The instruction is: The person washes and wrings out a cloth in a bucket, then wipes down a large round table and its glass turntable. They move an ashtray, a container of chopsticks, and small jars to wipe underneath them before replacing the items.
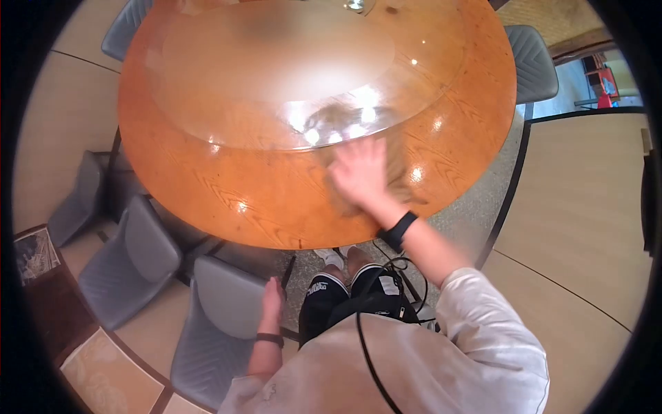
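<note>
My right hand (361, 169) lies flat with its fingers spread on a brownish cloth (397, 162), which rests on the orange wooden table (276, 200) near its front edge. The hand is blurred, and its fingertips reach the rim of the glass turntable (227, 90). A black band circles the right wrist. Beside a grey chair, my left hand (273, 301) hangs below the table edge at my left side. It is seen edge-on, its fingers pointing up and apparently straight, touching nothing that I can make out.
Grey chairs (224, 297) stand along the table's left and front left. Another grey chair (532, 65) is at the right edge. A black cable (365, 352) runs down over my shirt. A pale partition (572, 228) stands at the right.
</note>
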{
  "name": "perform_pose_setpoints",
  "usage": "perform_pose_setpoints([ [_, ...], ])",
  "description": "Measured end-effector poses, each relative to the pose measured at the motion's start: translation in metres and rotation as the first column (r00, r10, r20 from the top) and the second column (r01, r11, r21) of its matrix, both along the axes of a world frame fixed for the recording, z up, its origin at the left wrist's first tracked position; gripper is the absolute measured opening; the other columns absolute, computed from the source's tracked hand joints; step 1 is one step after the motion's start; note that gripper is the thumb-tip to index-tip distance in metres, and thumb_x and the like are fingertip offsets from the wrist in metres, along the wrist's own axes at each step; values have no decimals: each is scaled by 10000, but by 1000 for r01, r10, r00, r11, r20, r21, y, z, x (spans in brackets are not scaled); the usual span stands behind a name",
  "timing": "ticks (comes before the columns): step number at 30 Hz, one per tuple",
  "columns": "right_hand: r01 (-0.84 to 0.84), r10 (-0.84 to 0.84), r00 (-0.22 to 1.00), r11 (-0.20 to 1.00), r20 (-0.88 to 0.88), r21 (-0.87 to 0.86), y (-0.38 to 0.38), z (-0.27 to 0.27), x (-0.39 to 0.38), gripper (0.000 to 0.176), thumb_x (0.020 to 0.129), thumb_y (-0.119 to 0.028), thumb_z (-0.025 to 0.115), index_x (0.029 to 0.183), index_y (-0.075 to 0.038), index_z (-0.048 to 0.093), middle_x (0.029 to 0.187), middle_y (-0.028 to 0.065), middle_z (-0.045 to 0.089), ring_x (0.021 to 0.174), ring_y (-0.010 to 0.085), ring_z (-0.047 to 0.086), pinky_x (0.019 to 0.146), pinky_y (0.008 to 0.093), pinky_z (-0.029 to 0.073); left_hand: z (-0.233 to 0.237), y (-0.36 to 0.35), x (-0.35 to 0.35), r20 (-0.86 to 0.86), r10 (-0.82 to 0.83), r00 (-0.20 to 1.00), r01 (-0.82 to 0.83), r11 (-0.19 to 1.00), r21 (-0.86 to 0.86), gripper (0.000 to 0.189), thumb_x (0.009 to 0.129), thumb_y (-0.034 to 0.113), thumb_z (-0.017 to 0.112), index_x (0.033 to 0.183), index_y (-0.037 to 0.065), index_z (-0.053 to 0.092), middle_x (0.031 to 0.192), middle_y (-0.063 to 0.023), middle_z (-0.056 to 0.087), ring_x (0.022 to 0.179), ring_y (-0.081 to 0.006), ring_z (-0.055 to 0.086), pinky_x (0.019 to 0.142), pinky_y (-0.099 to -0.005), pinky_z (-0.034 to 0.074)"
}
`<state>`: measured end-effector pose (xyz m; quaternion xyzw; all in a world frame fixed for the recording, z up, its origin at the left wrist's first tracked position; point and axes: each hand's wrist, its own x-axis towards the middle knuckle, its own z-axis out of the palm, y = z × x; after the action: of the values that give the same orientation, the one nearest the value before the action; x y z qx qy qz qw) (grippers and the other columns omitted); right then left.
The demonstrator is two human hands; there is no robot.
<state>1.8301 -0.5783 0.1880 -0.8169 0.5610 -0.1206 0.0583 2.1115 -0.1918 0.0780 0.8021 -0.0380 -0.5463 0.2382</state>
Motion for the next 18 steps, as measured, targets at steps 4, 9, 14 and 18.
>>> perform_pose_setpoints([
  [4,-240,241,958,970,153,-26,16,7,11,495,891,-361,581,1372,-247,585,1449,113,499,1397,350,388,1162,614,236,51,-74,24,63,142,988,-131,980,-150,386,1040,436,495,1189,100,613,1033,-52,700,897,-155,659,765,-318,507],
  [9,369,-407,902,901,-146,-229,-46,9,-107,456,919,-348,542,1336,-171,591,1475,118,481,1388,369,399,1112,626,308,137,-133,44,147,245,958,-207,950,-233,396,1038,438,507,1161,76,611,995,-50,692,867,-141,664,748,-291,529],
  [14,590,-600,785,800,-154,-108,-65,-22,-137,506,1020,-419,416,1477,-208,472,1622,103,304,1497,356,241,1154,641,210,148,-127,91,209,314,926,-216,896,-388,410,1037,446,504,1219,89,593,1108,-65,668,985,-162,643,825,-322,515],
  [18,406,-381,848,914,-368,-9,-36,-20,-45,518,991,-418,458,1452,-186,504,1613,104,321,1494,364,244,1159,645,194,127,-154,139,102,418,903,-361,865,-349,584,1028,548,447,1393,94,483,1334,-131,577,1209,-235,563,952,-397,473],
])
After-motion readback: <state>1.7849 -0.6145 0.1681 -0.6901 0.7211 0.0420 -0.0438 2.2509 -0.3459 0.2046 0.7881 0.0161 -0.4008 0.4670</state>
